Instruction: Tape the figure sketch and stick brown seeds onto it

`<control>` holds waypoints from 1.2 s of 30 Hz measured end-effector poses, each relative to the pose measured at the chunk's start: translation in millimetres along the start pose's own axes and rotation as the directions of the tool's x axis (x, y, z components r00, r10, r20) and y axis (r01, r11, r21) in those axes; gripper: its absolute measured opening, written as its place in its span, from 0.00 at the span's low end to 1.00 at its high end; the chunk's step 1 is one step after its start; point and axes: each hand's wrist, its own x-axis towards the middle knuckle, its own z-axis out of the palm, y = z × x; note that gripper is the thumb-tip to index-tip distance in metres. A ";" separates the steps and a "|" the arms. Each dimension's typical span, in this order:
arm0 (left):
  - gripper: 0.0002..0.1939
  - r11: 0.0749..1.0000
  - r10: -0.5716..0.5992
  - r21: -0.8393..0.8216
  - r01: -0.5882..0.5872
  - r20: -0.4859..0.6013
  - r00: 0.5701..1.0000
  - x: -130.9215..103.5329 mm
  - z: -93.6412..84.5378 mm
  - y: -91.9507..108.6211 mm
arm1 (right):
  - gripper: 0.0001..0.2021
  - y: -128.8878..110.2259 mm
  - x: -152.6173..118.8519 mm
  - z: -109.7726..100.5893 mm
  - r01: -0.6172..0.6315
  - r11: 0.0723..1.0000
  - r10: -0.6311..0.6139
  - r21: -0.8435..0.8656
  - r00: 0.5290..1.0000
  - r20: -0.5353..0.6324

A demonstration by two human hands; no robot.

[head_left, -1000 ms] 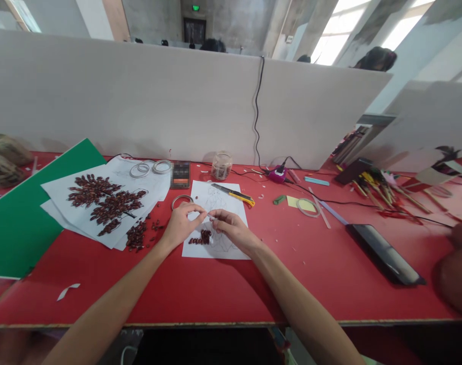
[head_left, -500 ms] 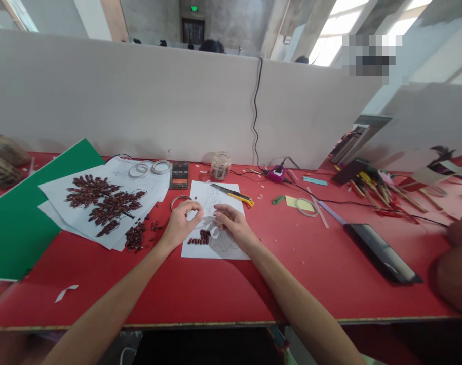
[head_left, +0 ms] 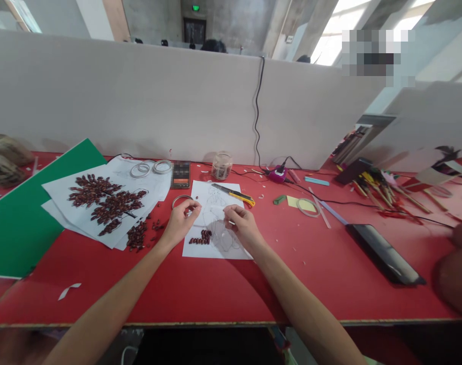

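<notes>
My left hand (head_left: 181, 219) is pinched, thumb against fingers, above the left edge of a sheet of paper with a pencil drawing (head_left: 219, 242). Over the sheet's right side, my right hand (head_left: 241, 223) is also closed in a pinch. Whatever sits between the fingertips is too small to make out; a faint pale line seems to run between the hands. Below them, dark brown seeds (head_left: 201, 238) lie in short rows on the sheet. A tape roll (head_left: 175, 201) lies beside my left hand, partly covered by it. A yellow box cutter (head_left: 234, 194) rests across the sheet's top.
Loose seeds (head_left: 137, 236) are piled at the left, by papers bearing a seed-covered tree picture (head_left: 105, 200) and a green board (head_left: 22, 223). Behind stand a phone (head_left: 181, 175) and a jar (head_left: 222, 166). A black case (head_left: 385, 254) lies right, near another person's arm (head_left: 457, 271).
My right hand has moved slightly right, away from the left, and its fingers have drawn together into a pinch. My left hand has barely moved.
</notes>
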 end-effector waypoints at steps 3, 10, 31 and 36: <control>0.10 0.999 0.016 0.032 -0.017 0.032 0.999 -2.7 -7.5 6.5 | 0.18 -9.9 -12.3 -13.3 -0.070 0.997 0.069 0.012 0.997 0.025; 0.11 0.894 0.175 0.302 -0.331 0.444 0.878 -35.9 -23.3 28.2 | 0.19 -9.7 -58.5 -39.1 -0.395 0.910 0.414 -0.128 0.887 0.204; 0.17 0.703 0.125 0.491 -0.515 0.628 0.768 -74.9 -12.9 22.6 | 0.18 -12.6 -63.2 -43.0 -0.439 0.866 0.493 -0.239 0.831 0.257; 0.17 0.709 0.121 0.488 -0.509 0.627 0.769 -74.9 -12.7 22.6 | 0.19 -12.8 -62.4 -41.5 -0.446 0.864 0.499 -0.235 0.822 0.275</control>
